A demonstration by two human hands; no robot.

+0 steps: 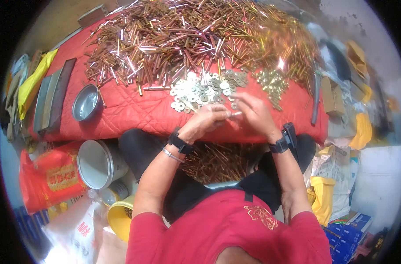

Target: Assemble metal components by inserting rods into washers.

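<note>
My left hand [208, 119] is closed, thumb and fingers pinching a short shiny metal rod [236, 114] whose end points to the right. Beside that end is my right hand [256, 115], its fingers apart and slightly blurred; its fingertips hide any small thing under them. Just beyond both hands lies a loose pile of flat round washers [199, 90], silvery and dull grey. Small brass-coloured nuts or similar pieces [272, 86] are heaped to the right of the washers. Behind them spreads a wide heap of copper- and gold-coloured metal rods [165, 42].
A red quilted cover [134, 112] lies under the piles. On it at left stands a metal bowl [86, 103]. More rods [218, 163] lie below, between my legs. A white bucket [96, 165], a yellow bucket [120, 220] and a red bag [51, 176] stand at left; a grey bar [316, 99] is at right.
</note>
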